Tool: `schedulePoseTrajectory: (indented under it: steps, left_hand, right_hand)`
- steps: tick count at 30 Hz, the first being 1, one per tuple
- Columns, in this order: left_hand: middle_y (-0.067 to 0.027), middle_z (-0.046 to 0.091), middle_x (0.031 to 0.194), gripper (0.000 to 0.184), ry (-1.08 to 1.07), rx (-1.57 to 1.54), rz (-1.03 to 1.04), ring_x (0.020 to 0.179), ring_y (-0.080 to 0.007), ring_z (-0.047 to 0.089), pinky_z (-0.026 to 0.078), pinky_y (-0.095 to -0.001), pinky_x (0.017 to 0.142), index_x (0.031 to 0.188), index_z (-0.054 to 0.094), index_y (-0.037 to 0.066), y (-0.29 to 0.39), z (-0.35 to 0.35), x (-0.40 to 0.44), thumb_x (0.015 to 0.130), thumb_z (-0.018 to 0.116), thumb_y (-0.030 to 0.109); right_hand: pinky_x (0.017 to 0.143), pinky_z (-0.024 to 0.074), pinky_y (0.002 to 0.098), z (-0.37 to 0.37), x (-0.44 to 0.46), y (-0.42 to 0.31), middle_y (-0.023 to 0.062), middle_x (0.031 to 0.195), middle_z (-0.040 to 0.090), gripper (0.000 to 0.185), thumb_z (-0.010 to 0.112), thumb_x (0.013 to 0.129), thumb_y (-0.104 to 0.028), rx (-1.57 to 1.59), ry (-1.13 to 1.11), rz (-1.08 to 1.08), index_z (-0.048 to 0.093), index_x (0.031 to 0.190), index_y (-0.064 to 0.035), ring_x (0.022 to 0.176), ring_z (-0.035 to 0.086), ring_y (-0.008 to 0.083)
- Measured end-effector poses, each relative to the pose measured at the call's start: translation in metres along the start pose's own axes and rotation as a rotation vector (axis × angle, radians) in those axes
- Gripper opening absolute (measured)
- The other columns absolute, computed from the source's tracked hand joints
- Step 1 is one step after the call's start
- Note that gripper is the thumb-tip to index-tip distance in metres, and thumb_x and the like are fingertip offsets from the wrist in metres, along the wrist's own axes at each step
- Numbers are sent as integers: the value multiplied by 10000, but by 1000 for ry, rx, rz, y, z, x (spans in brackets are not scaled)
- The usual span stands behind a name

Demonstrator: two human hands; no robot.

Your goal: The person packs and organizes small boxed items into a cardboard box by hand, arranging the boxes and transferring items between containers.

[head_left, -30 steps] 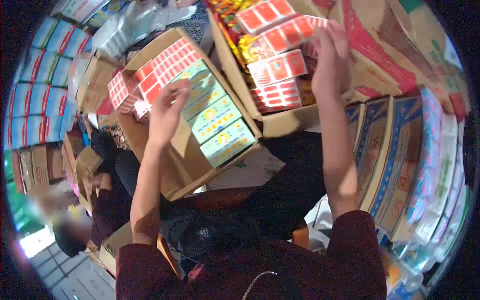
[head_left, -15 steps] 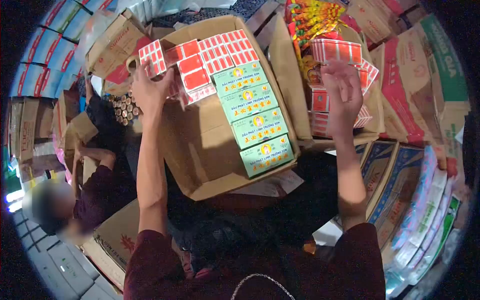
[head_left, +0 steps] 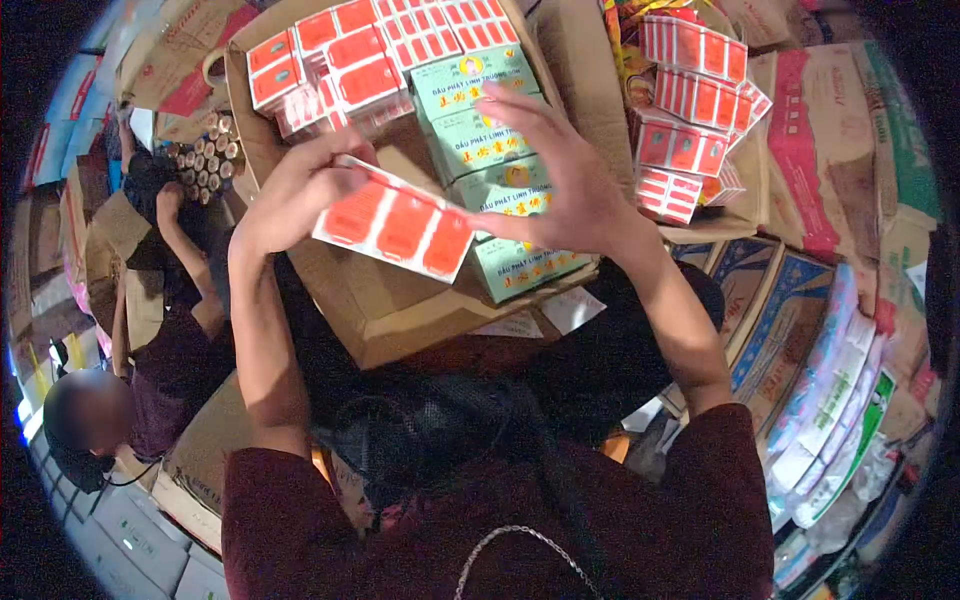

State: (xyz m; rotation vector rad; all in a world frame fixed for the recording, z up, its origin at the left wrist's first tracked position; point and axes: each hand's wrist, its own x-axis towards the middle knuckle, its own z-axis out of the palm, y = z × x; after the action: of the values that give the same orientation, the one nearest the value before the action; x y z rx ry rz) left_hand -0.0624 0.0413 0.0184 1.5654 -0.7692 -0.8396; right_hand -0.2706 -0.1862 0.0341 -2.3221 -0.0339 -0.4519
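A shrink-wrapped pack of small red-and-white boxes is in my left hand, whose fingers grip its upper left edge. It is tilted above the bare part of an open cardboard carton. My right hand has its fingers spread; the thumb is by the pack's right edge, and whether it touches I cannot tell. Beneath that hand, green boxes with yellow lettering stand in a column along the carton's right side. More red-and-white packs fill the carton's far end.
On the right, another carton holds stacked red-and-white packs. Flattened cartons and plastic-wrapped bundles lie farther right. To the left, another person sits near a cluster of round-ended cylinders.
My left hand has come down from the carton's far left corner and now carries a pack. My right hand has moved left from the other carton to beside that pack. The view has shifted.
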Motion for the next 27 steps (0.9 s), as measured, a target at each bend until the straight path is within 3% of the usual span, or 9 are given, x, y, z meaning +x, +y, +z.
schedulePoseTrajectory:
  steps: [3, 4, 7, 9, 14, 17, 22, 25, 27]
  left_hand:
    - [-155, 673, 982, 621, -444, 513, -482, 948, -225, 653, 513, -342, 886, 1144, 645, -36, 3, 1, 5, 881, 606, 525]
    - [-155, 673, 982, 621, -453, 514, -488, 948, -225, 653, 513, -342, 886, 1144, 645, -36, -3, 5, 7, 881, 606, 525]
    - [-149, 688, 921, 714, -602, 673, -635, 914, -216, 681, 535, -347, 828, 1120, 660, -29, -16, 30, 14, 902, 579, 646]
    - [-162, 714, 807, 722, -654, 669, -745, 746, -241, 682, 534, -353, 746, 1020, 704, 3, -17, 50, 19, 930, 538, 700]
    - [-205, 732, 872, 753, -601, 593, -518, 825, -263, 714, 549, -368, 784, 1072, 706, 0, -56, 59, 31, 926, 554, 722]
    - [-170, 745, 901, 722, -472, 538, -118, 880, -310, 726, 577, -401, 806, 1215, 656, -33, -51, 42, 20, 898, 687, 615]
    - [-210, 749, 966, 699, -570, 605, -62, 925, -364, 721, 574, -446, 845, 1267, 631, -20, -67, 33, 12, 866, 739, 542]
    - [-218, 736, 1037, 562, -670, 885, -186, 975, -376, 709, 556, -432, 858, 1219, 700, 28, -68, 48, 26, 824, 798, 414]
    - [-236, 726, 1052, 541, -670, 875, -149, 979, -395, 701, 561, -441, 866, 1187, 698, 8, -99, 54, 31, 834, 776, 410]
  right_hand:
    - [1139, 430, 419, 1, -1, 10, 147, 1390, 607, 594, 807, 840, -211, -131, -89, -41, 580, 1372, -73, 1374, 519, 313]
    - [1138, 432, 421, 1, -2, 14, 142, 1390, 606, 564, 798, 849, -216, -196, -132, -66, 599, 1360, -85, 1371, 518, 319]
    - [1130, 441, 433, -4, -7, 31, 124, 1375, 618, 486, 777, 868, -215, -281, -113, 4, 634, 1318, -102, 1360, 525, 324]
    - [1126, 445, 439, -6, -10, 40, 115, 1367, 624, 447, 767, 877, -214, -325, -109, 31, 651, 1297, -110, 1354, 529, 327]
    - [1102, 466, 432, -9, -12, 44, 107, 1317, 654, 393, 739, 893, -183, -305, -35, 47, 662, 1272, -116, 1320, 559, 317]
    - [1093, 473, 430, -4, -15, 40, 101, 1299, 666, 387, 738, 891, -172, -308, -44, 2, 663, 1266, -113, 1301, 575, 314]
    - [1078, 483, 432, 5, -23, 38, 98, 1288, 671, 379, 742, 886, -155, -255, -88, 8, 667, 1255, -110, 1280, 590, 312]
    - [1071, 487, 435, 12, -5, 36, 98, 1277, 676, 373, 748, 879, -149, -185, -86, 0, 673, 1242, -110, 1274, 592, 321]
    - [1086, 474, 436, 26, 17, 35, 113, 1314, 654, 438, 760, 866, -165, -151, -66, 53, 645, 1286, -122, 1296, 574, 331]
